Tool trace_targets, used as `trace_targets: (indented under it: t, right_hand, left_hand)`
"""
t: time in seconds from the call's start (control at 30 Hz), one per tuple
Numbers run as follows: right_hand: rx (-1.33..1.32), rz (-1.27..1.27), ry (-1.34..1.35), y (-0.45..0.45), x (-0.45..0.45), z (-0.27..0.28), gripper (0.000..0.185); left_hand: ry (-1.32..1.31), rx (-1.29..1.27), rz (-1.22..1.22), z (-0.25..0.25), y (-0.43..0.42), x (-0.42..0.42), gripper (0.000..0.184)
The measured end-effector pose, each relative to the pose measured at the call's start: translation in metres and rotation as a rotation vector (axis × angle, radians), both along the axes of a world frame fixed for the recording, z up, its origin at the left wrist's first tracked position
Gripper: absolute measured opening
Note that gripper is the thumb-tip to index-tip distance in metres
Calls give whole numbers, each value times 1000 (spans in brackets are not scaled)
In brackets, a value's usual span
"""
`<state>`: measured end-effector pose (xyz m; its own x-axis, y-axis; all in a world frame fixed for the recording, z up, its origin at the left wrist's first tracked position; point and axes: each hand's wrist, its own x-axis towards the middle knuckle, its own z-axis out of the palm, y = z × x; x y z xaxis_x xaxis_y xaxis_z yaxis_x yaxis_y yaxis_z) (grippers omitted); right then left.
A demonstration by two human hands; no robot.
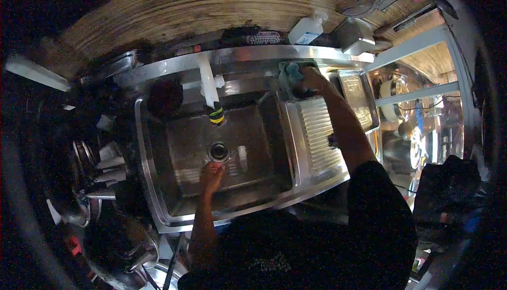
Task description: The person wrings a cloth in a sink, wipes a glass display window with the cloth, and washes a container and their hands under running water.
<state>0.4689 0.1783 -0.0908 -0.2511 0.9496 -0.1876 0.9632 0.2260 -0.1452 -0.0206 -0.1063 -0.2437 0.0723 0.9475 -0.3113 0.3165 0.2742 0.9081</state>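
Over the metal sink (253,158), my left hand (214,176) hangs just in front of the round drain (218,151); its fingers look bent, and whether they hold anything is too small to tell. My right hand (314,81) reaches to a dark container (288,85) at the back right of the sink, touching or right beside a bluish-green scrubbing item (292,71) in it. The right fingers are dark and partly hidden. A white faucet (208,81) with a black and yellow tip points down into the basin.
Right of the basin lies a ribbed drainboard (317,131), with a metal tray (357,97) beyond it. A white bottle (306,30) and a metal box (355,35) stand behind the sink. Pans (119,248) are at the lower left.
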Motion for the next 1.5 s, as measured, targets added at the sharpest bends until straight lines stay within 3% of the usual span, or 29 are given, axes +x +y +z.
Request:
trace_targets:
  t: [0.07,0.13,0.23,0.3,0.4,0.5,0.63,0.67,0.77,0.87,0.93,1.03,1.1,1.17,1.23,1.27,1.33,1.4,1.5]
  right_hand:
    - [62,70,38,-2,12,22,59]
    - [-74,-22,138,5,19,38,62]
    - [-338,-246,468,8,22,56,65]
    - [-326,-248,484,7,22,31,57]
    - [-151,-79,197,7,26,-26,45]
    - [6,64,-101,10,43,-93,34]
    - [365,289,-522,16,111,-212,22]
    - [317,231,-501,9,110,-213,20]
    - [396,56,-554,5,94,-203,19]
    - [488,445,-429,12,52,-96,20]
    - [361,150,-143,-9,3,3,24]
    - [311,-131,-32,6,36,-4,41]
    - [178,-490,257,-5,-2,43,49]
    - [156,-240,266,-2,6,21,56]
    - [66,-223,254,-5,7,-10,54]
    - [53,-256,251,-3,16,-36,53]
    - [-131,-166,-23,11,6,-38,53]
    - [-173,-256,-129,8,-13,-36,53]
    - [-86,-554,-69,-7,-43,-20,53]
  left_hand:
    - [187,122,-121,-6,6,-9,35]
    - [272,171,-187,-12,12,-11,36]
    - [160,109,-167,13,25,-9,33]
    - [-33,56,-99,18,27,-4,31]
    - [106,26,-168,28,43,1,28]
    - [77,6,-134,34,42,4,30]
    - [137,42,-141,11,34,2,29]
    - [163,34,-146,9,30,3,29]
    - [156,56,-168,7,26,8,29]
    - [222,186,-196,-2,21,5,30]
    - [173,190,-146,-5,17,6,30]
    - [-114,-2,19,5,23,15,26]
    - [-334,-173,90,14,50,27,21]
    - [-553,-341,163,30,88,44,17]
    - [-795,-496,313,86,134,65,14]
    - [-917,-509,298,72,151,69,15]
    - [-1162,-532,266,29,174,75,17]
    - [-952,-554,213,36,191,75,16]
    - [-1064,-430,-102,26,195,71,11]
